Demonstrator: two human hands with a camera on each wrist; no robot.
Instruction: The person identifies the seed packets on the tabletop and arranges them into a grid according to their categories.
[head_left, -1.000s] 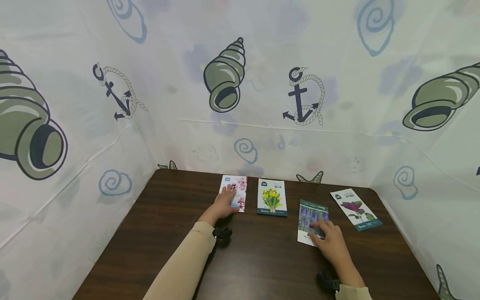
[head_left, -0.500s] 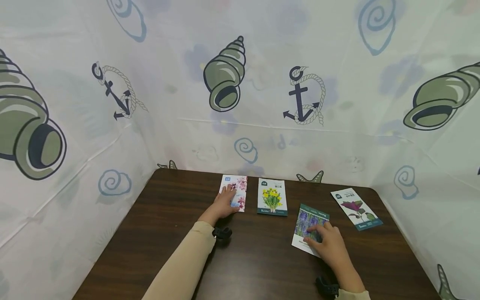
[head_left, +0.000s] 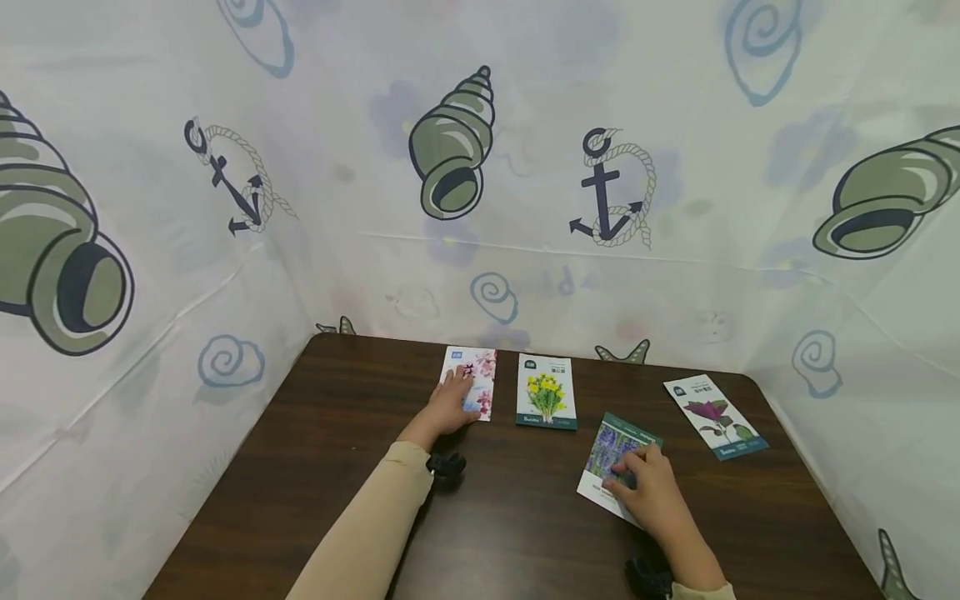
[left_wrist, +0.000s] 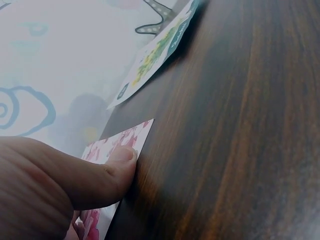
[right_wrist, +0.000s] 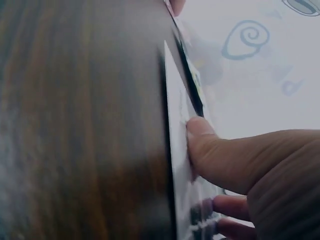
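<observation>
My left hand (head_left: 448, 407) rests with fingers extended on a packet with pink blossoms (head_left: 484, 392), which looks like a flower seed packet. In the left wrist view its thumb lies over the edge of that packet (left_wrist: 145, 131). My right hand (head_left: 651, 492) touches the face of a purple-flower packet (head_left: 611, 450) with thumb and fingertips, the packet tilted on the table. From the right wrist, the thumb presses on this packet's white end (right_wrist: 176, 107). Between the hands, farther back, lies a packet with yellow flowers (head_left: 546, 392).
A packet with a dark magenta flower (head_left: 712, 412) lies slanted at the back right of the brown wooden table (head_left: 510, 525). Pale cloth printed with shells and anchors (head_left: 540, 200) hangs around the back and sides of the table.
My right hand has slid the purple-flower packet toward me and a little left, turning it clockwise. My left hand has stayed on the pink-blossom packet.
</observation>
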